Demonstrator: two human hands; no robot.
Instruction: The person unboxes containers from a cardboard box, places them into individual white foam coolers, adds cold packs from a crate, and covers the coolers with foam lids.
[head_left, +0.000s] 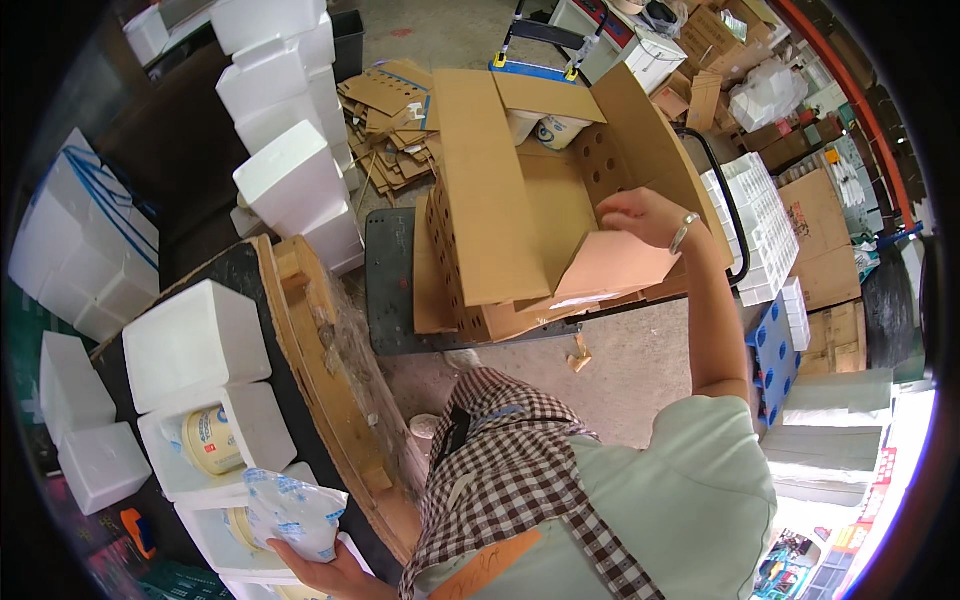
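My left hand (330, 574) is closed around a white gel ice pack (292, 510) with blue printing, above the open polystyrene boxes at lower left. One polystyrene box (259, 431) contains a cream-coloured yogurt tub (212, 441). Another tub (240, 529) is partly hidden behind the ice pack. My right hand (637, 214), fingers curled, is over the near right side of a large open cardboard carton (480, 195), by its near flap (615, 266). Whether the fingers pinch anything is hidden. At the carton's far end, white tubs (559, 133) show beneath a flap.
The carton rests on a platform trolley (390, 277) with a black handle (720, 180). Polystyrene boxes (292, 180) are stacked at far left, beside flattened cardboard (397, 112). A wooden pallet edge (322, 375) runs along my left side. White trays (757, 225) stand at right.
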